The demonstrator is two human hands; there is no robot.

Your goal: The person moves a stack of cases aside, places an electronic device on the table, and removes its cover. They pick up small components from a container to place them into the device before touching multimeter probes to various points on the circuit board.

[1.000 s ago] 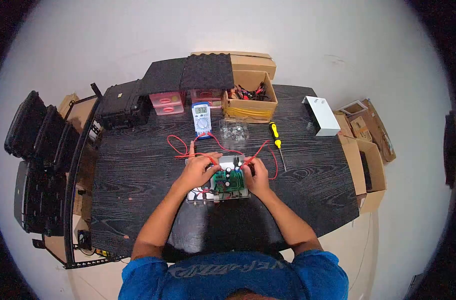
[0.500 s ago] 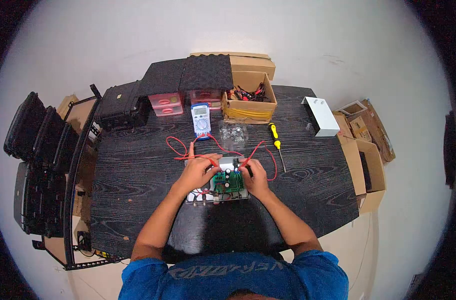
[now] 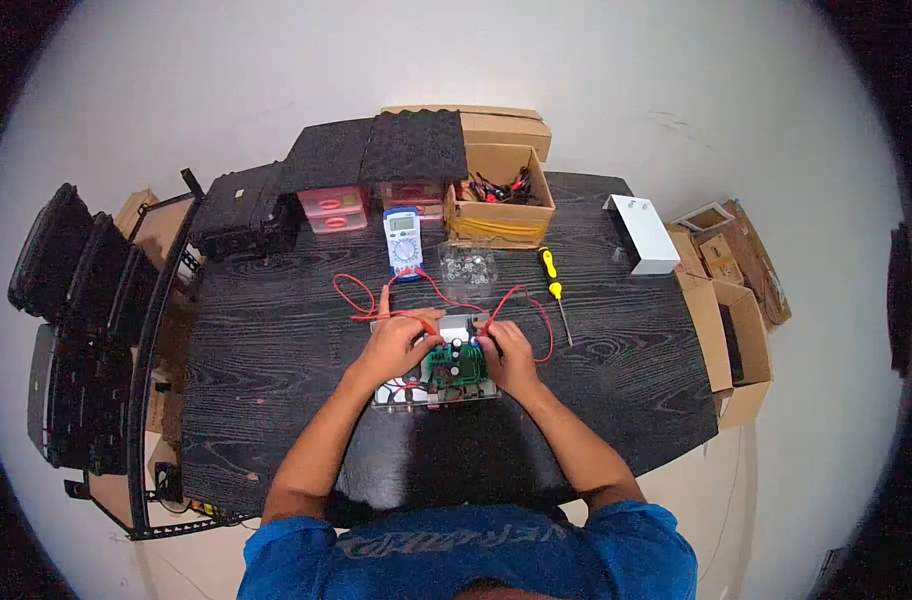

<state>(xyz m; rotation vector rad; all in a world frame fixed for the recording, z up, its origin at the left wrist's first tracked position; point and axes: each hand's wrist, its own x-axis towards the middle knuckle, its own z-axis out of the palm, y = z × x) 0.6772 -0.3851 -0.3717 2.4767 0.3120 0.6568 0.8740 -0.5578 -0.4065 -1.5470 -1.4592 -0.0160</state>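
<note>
A green circuit board (image 3: pixel 457 368) sits in a shallow metal chassis (image 3: pixel 391 397) on the dark table. My left hand (image 3: pixel 396 345) is closed on a red test probe (image 3: pixel 431 327) at the board's upper left, its index finger pointing up and away. At the upper right my right hand (image 3: pixel 511 356) pinches a second red probe (image 3: pixel 487 326). Both probe tips are hidden by fingers or too small to make out. Red leads run from the probes to a blue and white multimeter (image 3: pixel 405 243) standing behind the chassis; its reading is too small to tell.
A clear bag of small metal parts (image 3: pixel 469 270) lies beside the multimeter. Rightward are a yellow and black screwdriver (image 3: pixel 554 288) and a white metal cover (image 3: pixel 644 236). A cardboard box of cables (image 3: pixel 500 220), red drawers (image 3: pixel 333 210) and a black case (image 3: pixel 241 210) line the back.
My right hand and its probe have shifted very slightly at the board's upper right. The left hand stays in place.
</note>
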